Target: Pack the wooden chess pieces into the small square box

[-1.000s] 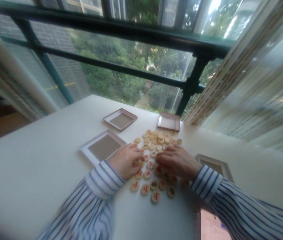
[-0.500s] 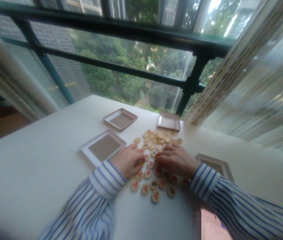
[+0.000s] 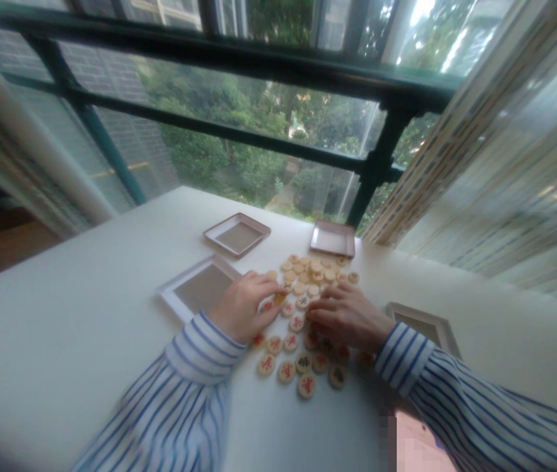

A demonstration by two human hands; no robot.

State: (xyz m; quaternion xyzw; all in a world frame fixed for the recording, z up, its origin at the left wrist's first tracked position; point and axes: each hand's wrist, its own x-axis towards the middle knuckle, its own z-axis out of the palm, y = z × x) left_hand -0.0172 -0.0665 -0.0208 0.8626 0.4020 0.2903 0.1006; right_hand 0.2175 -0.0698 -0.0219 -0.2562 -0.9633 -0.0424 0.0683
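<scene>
Round wooden Chinese chess pieces with red or black characters lie spread over the white table. My left hand [image 3: 246,305] is closed in a pinch on one Chinese chess piece [image 3: 279,299], held between thumb and fingertips at the left of the spread. My right hand [image 3: 350,313] rests low over the right side, its fingers bent together and covering several pieces; whatever is at its fingertips is hidden. Face-up pieces, such as a red one [image 3: 306,385] and a black one [image 3: 304,362], lie nearer me. Behind the hands, blank-backed pieces [image 3: 315,267] are heaped.
Shallow square trays or lids stand about: one [image 3: 172,288] left of my left hand, one [image 3: 212,237] farther back, another [image 3: 316,246] behind the heap, and one [image 3: 448,331] partly behind my right wrist. A window with a green railing [image 3: 239,134] borders the table's [image 3: 86,314] far edge.
My left hand has shifted slightly away from me and its thumb now shows, pinching a piece. A red piece below it is uncovered. The right hand has barely moved.
</scene>
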